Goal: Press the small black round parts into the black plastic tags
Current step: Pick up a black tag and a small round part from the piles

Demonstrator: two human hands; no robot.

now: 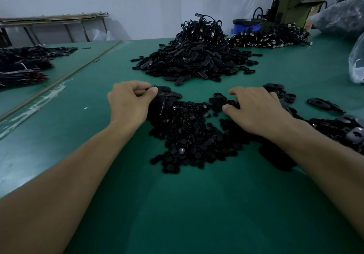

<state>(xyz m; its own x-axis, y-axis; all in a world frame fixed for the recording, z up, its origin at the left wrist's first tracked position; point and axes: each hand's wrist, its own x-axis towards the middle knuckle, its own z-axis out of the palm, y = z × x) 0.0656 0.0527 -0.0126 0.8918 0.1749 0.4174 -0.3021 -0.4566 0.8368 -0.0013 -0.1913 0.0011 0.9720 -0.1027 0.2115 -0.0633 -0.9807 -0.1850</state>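
Black plastic tags (164, 98) bunched in the left hand (128, 102), over the pile of small black round parts (189, 133).

The left hand's fingers and thumb curl round a small bunch of oval tags at the far left edge of the pile, which spreads on the green table mat (177, 204) between the two forearms. The right hand (256, 110) lies palm down at the pile's far right corner, fingers bent onto loose tags and round parts (whether thumb and forefinger pinch one of them cannot be told, black on black). More loose tags lie just beyond its knuckles. A big heap of tags (193, 62) rises farther back, well apart from both hands.
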